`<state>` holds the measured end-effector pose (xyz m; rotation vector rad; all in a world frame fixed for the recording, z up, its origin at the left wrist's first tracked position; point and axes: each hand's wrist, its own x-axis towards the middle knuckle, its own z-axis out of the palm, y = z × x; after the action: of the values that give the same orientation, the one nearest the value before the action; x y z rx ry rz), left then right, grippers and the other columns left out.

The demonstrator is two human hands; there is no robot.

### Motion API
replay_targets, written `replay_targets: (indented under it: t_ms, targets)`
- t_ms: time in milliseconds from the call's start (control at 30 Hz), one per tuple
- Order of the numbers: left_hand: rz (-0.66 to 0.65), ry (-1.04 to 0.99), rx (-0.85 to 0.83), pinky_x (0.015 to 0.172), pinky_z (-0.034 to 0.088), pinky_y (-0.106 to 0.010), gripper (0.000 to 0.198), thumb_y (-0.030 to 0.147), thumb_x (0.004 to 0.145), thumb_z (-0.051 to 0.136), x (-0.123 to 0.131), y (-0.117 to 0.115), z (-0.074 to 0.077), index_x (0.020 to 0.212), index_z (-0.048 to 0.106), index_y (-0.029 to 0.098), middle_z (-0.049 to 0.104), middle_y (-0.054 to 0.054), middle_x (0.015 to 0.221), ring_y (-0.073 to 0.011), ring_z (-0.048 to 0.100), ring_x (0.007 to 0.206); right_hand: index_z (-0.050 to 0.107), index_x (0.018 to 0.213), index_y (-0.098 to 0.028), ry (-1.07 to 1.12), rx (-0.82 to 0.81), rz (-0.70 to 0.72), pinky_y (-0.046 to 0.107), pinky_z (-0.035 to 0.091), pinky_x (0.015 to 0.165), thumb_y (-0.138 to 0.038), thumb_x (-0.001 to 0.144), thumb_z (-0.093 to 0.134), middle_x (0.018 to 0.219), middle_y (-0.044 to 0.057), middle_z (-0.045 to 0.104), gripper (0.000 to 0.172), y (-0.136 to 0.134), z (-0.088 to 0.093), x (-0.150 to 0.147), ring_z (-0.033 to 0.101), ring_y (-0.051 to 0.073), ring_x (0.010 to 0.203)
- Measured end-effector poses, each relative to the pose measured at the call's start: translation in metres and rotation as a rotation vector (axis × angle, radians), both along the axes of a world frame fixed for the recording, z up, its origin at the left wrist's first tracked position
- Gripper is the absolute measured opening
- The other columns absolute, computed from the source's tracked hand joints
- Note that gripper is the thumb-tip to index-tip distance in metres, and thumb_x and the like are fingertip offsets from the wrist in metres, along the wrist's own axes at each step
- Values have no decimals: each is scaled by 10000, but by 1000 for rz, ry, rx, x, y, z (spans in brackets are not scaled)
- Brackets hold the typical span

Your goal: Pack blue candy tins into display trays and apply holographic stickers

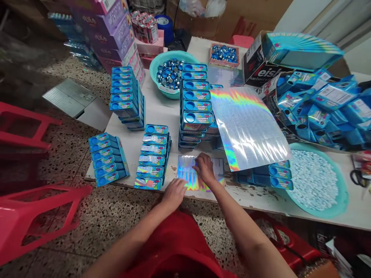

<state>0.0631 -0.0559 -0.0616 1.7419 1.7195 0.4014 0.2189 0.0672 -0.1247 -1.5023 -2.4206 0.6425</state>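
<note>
Head view shows the right hand (205, 168) with fingers curled onto a shiny sheet (187, 173) at the table's (158, 106) front edge, and the left hand (174, 193) at its near left corner; whether either pinches it I cannot tell. "CARAMELO MACIZO" reads on the stacked blue boxes (197, 119), "eish" and "lueberry", both incomplete, on a black carton (257, 65), while the purple boxes' (107, 38) lettering is too blurred. A larger sheet (249, 127) partly hides some blue boxes.
</note>
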Motion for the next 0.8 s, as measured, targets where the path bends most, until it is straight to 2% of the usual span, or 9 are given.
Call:
replay_targets:
  t_ms: [33,100,133,200,267,433,533,667,800]
  targets:
    - [-44,98,-7,913,443,-363,263,182,890,443,9,28,-2,1102,598,196,622,-75,1119,-217,543,1048,587,1026,-183,6,-15,3,391,404,815,-323,851,552,1119,129,560,227,-1,-2,2,457,281,1045]
    - [-17,307,-75,910,418,-420,300,173,869,485,19,74,-8,1156,569,163,566,-127,1211,-272,490,1118,559,1094,-172,29,-34,9,406,409,823,-361,855,540,1102,139,564,306,-7,-7,7,468,282,1012]
    - [-5,372,-104,902,407,-438,308,177,843,532,22,90,-10,1146,570,140,553,-152,1215,-296,475,1124,543,1124,-164,50,-33,6,416,411,835,-375,855,538,1101,145,561,342,-11,-11,10,471,283,1006]
    - [20,430,-149,889,384,-449,344,195,777,631,22,107,-14,1105,574,109,545,-185,1201,-326,460,1124,507,1183,-153,101,-15,-17,443,407,874,-394,852,539,1128,161,541,411,-20,-17,14,469,288,1030]
    - [36,410,-179,887,357,-445,362,217,755,662,20,110,-14,1082,568,97,563,-198,1167,-334,470,1114,463,1249,-151,137,8,-54,469,397,910,-402,846,546,1182,178,502,482,-28,-21,16,455,298,1084]
    - [19,355,-223,843,325,-389,219,174,873,455,18,104,-10,1053,578,157,675,-116,941,-255,594,946,361,1389,-201,61,10,-63,497,372,957,-377,824,591,1364,191,375,634,-28,-17,12,373,332,1222]
    - [16,337,-206,828,314,-378,212,182,881,427,19,105,-11,969,620,179,684,-101,951,-254,598,962,394,1382,-250,-45,-30,12,505,388,924,-365,845,567,1424,168,367,576,-28,-10,8,357,350,1242]
    - [45,322,-202,815,307,-381,236,203,889,412,19,106,-16,964,634,174,686,-107,953,-255,604,947,433,1354,-216,-84,4,69,489,380,920,-325,893,494,1421,151,411,478,-41,-11,8,354,330,1263]
    - [70,306,-200,817,306,-391,240,208,897,405,17,105,-23,969,632,175,684,-103,953,-252,599,940,587,1144,-186,3,126,45,404,389,902,-296,915,453,1299,137,529,286,-48,-8,14,435,267,1194]
